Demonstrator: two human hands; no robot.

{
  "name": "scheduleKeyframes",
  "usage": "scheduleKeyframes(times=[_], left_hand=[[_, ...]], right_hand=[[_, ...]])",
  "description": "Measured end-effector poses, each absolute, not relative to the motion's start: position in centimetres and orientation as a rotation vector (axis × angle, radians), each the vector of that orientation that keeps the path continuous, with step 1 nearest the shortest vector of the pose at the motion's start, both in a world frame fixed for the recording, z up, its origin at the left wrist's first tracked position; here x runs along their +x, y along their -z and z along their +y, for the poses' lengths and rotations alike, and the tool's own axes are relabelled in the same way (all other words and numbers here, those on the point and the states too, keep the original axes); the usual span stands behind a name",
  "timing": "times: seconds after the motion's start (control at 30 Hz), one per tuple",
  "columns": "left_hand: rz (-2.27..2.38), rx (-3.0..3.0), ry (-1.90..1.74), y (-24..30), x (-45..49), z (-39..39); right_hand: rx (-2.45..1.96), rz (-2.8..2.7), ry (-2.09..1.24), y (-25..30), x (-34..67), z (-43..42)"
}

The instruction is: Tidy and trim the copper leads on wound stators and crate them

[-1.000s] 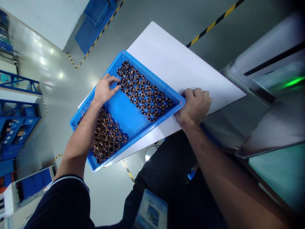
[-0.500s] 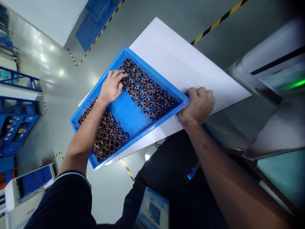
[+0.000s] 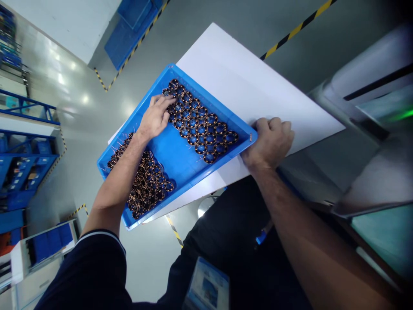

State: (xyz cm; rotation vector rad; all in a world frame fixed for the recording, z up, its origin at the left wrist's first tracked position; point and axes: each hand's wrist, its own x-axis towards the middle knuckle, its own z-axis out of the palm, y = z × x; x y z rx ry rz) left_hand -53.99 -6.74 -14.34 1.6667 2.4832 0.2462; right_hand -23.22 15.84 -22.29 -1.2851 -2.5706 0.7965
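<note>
A blue plastic tray lies tilted across a white sheet. Its far end holds a neat group of copper-wound toroid coils, packed in rows. A looser, tangled heap of similar coils fills the near-left end, partly hidden under my left forearm. My left hand hovers over the tray's bare floor, fingers apart, tips at the edge of the neat group. My right hand grips the tray's right corner, knuckles over the white sheet.
Grey floor with yellow-and-black tape lies below. Blue shelving stands at left, and blue crates sit at top. A machine with a green light stands at right. Dark clothing and a printed card show at the bottom.
My left hand has slid along the tray toward the neat coil group, and its fingertips now reach that group's edge. My right hand keeps its place on the corner.
</note>
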Motion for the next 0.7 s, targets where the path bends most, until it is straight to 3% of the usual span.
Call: scheduleKeyframes(times=[0.7], left_hand=[[2.564,1.535,-0.146,13.0,-50.1,-10.9]], right_hand=[[-1.272,-2.538,-0.845,22.4,-23.1,15.8]])
